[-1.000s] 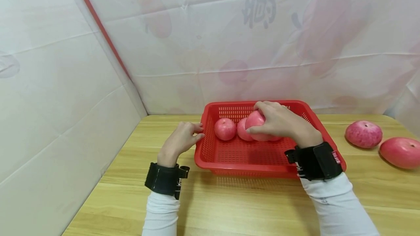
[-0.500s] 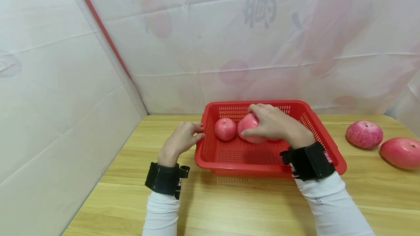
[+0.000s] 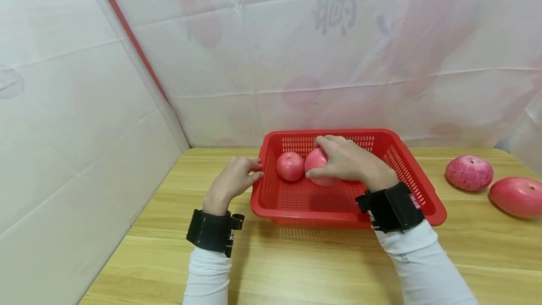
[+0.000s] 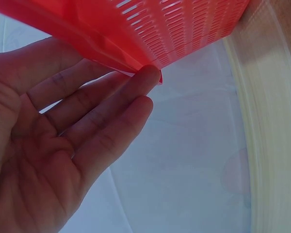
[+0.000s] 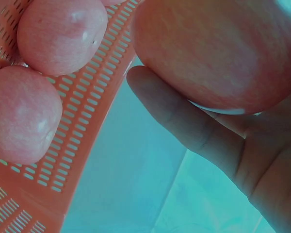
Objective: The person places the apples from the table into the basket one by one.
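In the head view a red plastic basket (image 3: 322, 218) with slotted walls stands on the table. My left hand (image 3: 235, 180) is at its left rim; in the left wrist view the fingers (image 4: 119, 121) meet the rim's edge and another digit passes behind it. My right hand (image 3: 345, 161) grips a large red apple (image 3: 316, 163) inside the basket area, and its thumb (image 5: 179, 116) lies along the apple's side. One apple (image 3: 290, 166) sits to the left in the basket. Two apples show in the right wrist view, one above (image 5: 60, 36) and one below (image 5: 24, 114). My right hand partly hides the basket's contents.
To the right of the basket lie a mottled pink fruit (image 3: 469, 173) and a longer red fruit (image 3: 517, 196) on the wooden table (image 3: 296, 267). A printed white cloth wall (image 3: 254, 74) rises right behind the table's far edge; another stands on the left.
My right hand has moved left and slightly down with the apple, bringing it close beside the apple at left. My left hand has stayed at the rim.
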`<action>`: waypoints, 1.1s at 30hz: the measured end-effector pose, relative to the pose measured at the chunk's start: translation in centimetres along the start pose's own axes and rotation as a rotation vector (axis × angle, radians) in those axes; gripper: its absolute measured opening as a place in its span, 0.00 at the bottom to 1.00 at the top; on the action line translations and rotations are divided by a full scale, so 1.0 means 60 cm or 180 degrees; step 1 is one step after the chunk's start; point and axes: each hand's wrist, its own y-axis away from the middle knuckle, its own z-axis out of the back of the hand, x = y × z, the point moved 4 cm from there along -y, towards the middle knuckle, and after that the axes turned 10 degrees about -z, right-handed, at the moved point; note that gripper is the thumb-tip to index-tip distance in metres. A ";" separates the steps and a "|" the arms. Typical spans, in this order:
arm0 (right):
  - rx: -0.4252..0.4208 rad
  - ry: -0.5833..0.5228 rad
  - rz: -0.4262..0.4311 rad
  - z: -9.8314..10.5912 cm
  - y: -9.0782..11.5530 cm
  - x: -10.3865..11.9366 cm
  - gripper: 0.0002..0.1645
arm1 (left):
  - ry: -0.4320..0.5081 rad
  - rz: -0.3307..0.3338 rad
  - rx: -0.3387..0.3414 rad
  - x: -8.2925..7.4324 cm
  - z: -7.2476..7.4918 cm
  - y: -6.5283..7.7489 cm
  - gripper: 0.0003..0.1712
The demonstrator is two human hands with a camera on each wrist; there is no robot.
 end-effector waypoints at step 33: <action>0.0262 0.0116 0.0074 -0.031 -0.026 0.026 0.38 | -0.0040 -0.0031 0.0000 -0.006 0.000 -0.002 0.12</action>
